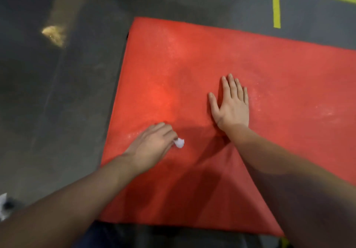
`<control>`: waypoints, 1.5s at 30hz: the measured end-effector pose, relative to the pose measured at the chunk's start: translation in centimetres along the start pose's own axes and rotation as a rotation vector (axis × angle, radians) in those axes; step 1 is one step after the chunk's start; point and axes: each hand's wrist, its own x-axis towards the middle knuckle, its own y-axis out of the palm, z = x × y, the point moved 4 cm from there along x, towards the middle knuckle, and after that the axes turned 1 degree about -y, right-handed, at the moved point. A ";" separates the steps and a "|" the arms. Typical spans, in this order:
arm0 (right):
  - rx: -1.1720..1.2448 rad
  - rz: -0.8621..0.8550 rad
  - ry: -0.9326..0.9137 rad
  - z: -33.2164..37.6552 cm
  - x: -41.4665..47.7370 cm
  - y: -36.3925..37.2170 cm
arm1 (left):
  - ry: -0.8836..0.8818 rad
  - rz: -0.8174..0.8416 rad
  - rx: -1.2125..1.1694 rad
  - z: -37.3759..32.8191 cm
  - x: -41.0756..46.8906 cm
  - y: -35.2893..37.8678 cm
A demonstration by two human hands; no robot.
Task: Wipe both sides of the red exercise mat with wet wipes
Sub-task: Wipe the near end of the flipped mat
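Both hands are on the red mat, which lies flat on the dark floor and runs away to the right beyond the picture edge. Right hand is spread flat, palm down, pressing the mat near its middle. Left hand has its fingers curled around a small white wipe, held against the mat near the left short edge. Most unwiped surface seems to lie rightward, along the mat's length, so the left hand would have to sweep that way past the bracing right hand.
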 end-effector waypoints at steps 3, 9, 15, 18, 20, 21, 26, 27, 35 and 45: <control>-0.005 -0.048 -0.013 -0.2 0.6 -0.1 | 0.192 0.075 0.121 0.0 1.5 -0.4; 0.003 -0.079 -0.011 -0.5 0.9 0.1 | -0.201 0.019 0.120 6.0 11.5 -2.8; 0.002 -0.103 0.003 -0.5 1.1 0.0 | -0.038 0.043 0.120 6.1 11.9 -3.0; -0.003 -0.100 0.003 -0.6 1.1 0.0 | -0.015 0.079 0.211 7.9 15.2 -4.0; -0.016 -0.092 0.005 -0.5 1.2 0.0 | -0.185 0.057 0.191 10.0 18.2 -5.0; -0.023 -0.092 0.006 -0.6 1.2 0.0 | -0.262 0.035 0.159 10.6 19.0 -5.2; -0.016 -0.097 0.010 -0.6 1.3 -0.1 | -0.161 -0.049 0.166 9.3 16.7 -4.1; -0.018 -0.097 0.015 -0.6 1.3 -0.1 | -0.132 -0.032 0.197 9.8 17.5 -4.2; -0.009 -0.061 0.017 -0.6 1.3 -0.1 | -0.378 -0.150 0.220 13.4 24.3 -5.1; -0.022 0.030 0.024 -0.7 1.6 -0.1 | -0.572 -0.212 0.211 16.7 31.9 -7.3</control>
